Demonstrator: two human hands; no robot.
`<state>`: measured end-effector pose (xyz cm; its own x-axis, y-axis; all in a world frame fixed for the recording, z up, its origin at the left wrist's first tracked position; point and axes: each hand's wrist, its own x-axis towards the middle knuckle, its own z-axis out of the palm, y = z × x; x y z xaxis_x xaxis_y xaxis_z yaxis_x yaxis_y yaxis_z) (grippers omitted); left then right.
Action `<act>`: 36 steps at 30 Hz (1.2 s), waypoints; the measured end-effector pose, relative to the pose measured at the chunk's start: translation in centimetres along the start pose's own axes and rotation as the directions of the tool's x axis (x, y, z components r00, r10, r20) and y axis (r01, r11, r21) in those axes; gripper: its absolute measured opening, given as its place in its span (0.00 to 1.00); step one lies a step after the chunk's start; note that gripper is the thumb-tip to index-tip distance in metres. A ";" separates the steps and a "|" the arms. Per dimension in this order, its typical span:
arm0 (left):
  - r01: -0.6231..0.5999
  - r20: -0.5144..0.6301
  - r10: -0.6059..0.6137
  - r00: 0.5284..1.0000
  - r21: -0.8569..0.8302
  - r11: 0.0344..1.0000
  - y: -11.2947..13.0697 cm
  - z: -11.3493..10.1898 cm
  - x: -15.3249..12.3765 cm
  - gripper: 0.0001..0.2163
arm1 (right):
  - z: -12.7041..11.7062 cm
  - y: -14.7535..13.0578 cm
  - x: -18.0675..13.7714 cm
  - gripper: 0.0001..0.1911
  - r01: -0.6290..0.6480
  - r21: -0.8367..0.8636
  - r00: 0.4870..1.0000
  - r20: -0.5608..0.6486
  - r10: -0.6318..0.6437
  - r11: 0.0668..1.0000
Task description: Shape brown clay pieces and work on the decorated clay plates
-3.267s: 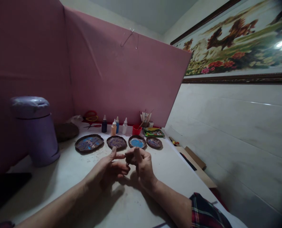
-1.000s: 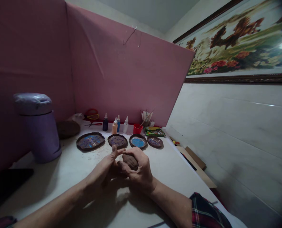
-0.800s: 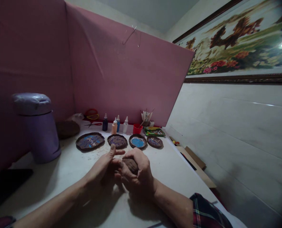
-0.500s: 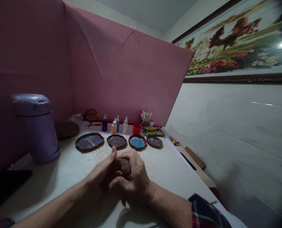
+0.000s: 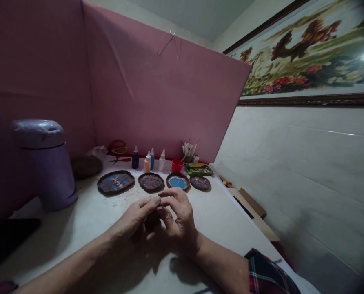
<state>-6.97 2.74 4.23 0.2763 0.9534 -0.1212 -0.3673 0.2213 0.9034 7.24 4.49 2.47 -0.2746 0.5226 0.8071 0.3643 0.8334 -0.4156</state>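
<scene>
My left hand [image 5: 138, 217] and my right hand [image 5: 181, 218] meet above the table in front of me. Between them is a lump of brown clay [image 5: 152, 220], mostly hidden by fingers and shadow. The left thumb lies along its top, while the right fingers curve over from the other side, their tips close to that thumb. Beyond the hands stand flat brown clay dishes with raised, uneven rims: a large one with blue streaks [image 5: 116, 183], a purplish one [image 5: 151, 182], one with a blue centre [image 5: 178, 182] and a small one [image 5: 199, 182].
On the left rises a purple canister [image 5: 49, 167], with a big brown clay lump [image 5: 87, 166] behind it. Scissors [image 5: 120, 159], paint bottles [image 5: 147, 162], a red cup [image 5: 177, 165] and a green packet [image 5: 199, 169] line the back of the white table [image 5: 221, 220]. A pink panel [image 5: 166, 102] stands behind.
My right hand has turned and its fingers have risen over the clay, covering more of it. The left thumb has come down from upright onto the clay.
</scene>
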 end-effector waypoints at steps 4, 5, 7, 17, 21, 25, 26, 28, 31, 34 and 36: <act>0.004 -0.007 -0.004 1.000 -0.024 1.000 0.1 0.0 0.0 0.14 | 0.2 0.1 0.1 0.07 -0.018 0.011 1.000 0.013 0.018 1.000; -0.003 0.001 0.003 1.000 -0.038 0.999 0.0 -0.2 0.1 0.14 | 0.2 0.1 0.1 0.07 -0.016 0.014 1.000 0.010 0.016 1.000; -0.023 -0.005 0.023 1.000 -0.042 0.999 -0.2 -0.4 0.3 0.14 | 0.2 0.1 0.2 0.07 -0.010 0.026 1.000 -0.015 0.010 1.000; -0.074 -0.075 0.064 0.995 -0.141 0.987 0.4 -0.2 -0.1 0.15 | 0.4 0.5 0.2 0.13 0.001 0.041 1.000 -0.002 -0.001 0.999; 0.067 0.012 -0.066 0.998 -0.295 0.953 1.2 0.6 -0.8 0.21 | 0.6 0.9 0.3 0.28 0.012 -0.024 1.000 0.009 -0.011 1.000; 0.100 0.120 -0.064 0.991 -0.320 0.942 1.4 0.9 -1.2 0.24 | 0.6 1.1 0.4 0.32 0.054 -0.090 0.994 0.104 -0.044 0.994; 0.106 0.149 -0.061 0.987 -0.322 0.941 1.4 0.9 -1.3 0.25 | 0.6 1.1 0.3 0.30 0.066 -0.100 0.989 0.137 -0.052 0.993; 0.115 0.191 -0.055 0.980 -0.321 0.940 1.2 0.8 -1.3 0.26 | 0.6 1.1 0.2 0.26 0.065 -0.076 0.987 0.150 -0.053 0.995; 0.109 0.197 -0.049 0.979 -0.305 0.946 1.0 0.6 -1.1 0.27 | 0.7 1.1 0.1 0.19 -0.062 0.064 0.997 0.059 0.059 0.996; 0.120 0.104 -0.096 0.990 -0.266 0.956 0.9 0.4 -0.8 0.27 | 0.7 0.8 0.1 0.15 -0.245 0.223 0.966 -0.023 0.257 0.943; 0.131 0.019 -0.130 0.991 -0.222 0.966 1.0 0.4 -0.6 0.26 | 0.6 0.6 0.3 0.12 -0.329 0.296 0.933 -0.043 0.357 0.897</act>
<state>-7.21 2.28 5.37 0.3390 0.9123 -0.2298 -0.5156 0.3844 0.7658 6.85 5.21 2.25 -0.0877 0.7774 0.6228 0.1537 0.6283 -0.7626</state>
